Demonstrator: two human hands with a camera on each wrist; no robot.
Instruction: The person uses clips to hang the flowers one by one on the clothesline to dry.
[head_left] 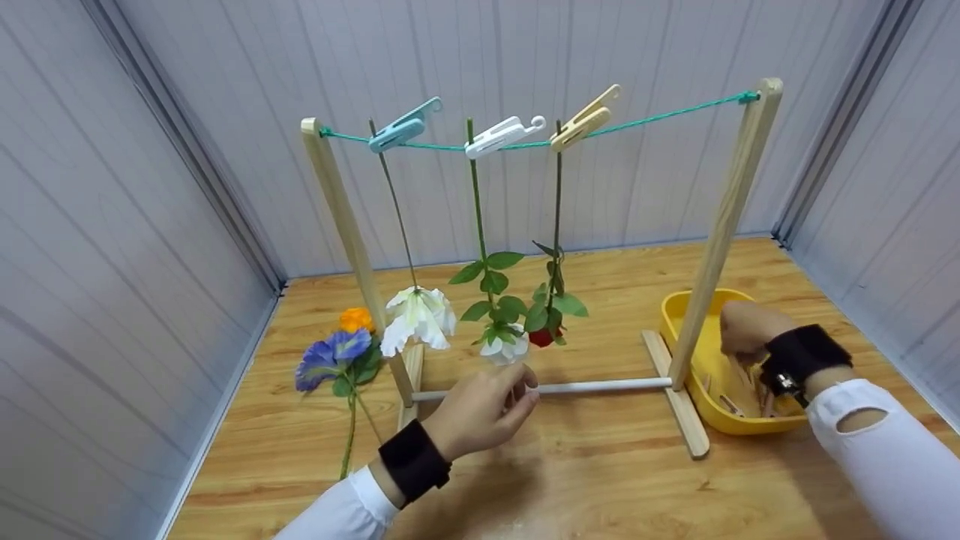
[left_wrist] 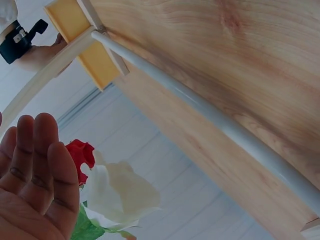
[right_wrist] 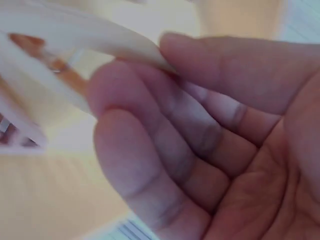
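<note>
A wooden rack [head_left: 726, 225] carries a green string [head_left: 660, 114]. From it a blue clip [head_left: 401, 127], a white clip [head_left: 502, 135] and a beige clip [head_left: 585, 118] each hold a flower stem, heads down. My left hand [head_left: 521, 390] hovers just below the middle white rose [head_left: 506, 349]. In the left wrist view its fingers [left_wrist: 37, 170] lie straight beside the white rose [left_wrist: 122, 192], holding nothing. My right hand [head_left: 739, 337] reaches into the yellow bin [head_left: 679, 315]. There its thumb and fingers [right_wrist: 165, 100] pinch a blurred cream clip [right_wrist: 90, 30].
A purple flower [head_left: 330, 360] and an orange flower [head_left: 356, 319] lie on the wooden table left of the rack. The rack's white cross bar [head_left: 600, 386] runs low between its feet. A red rose [head_left: 544, 336] hangs beside the white one. Grey walls close in on three sides.
</note>
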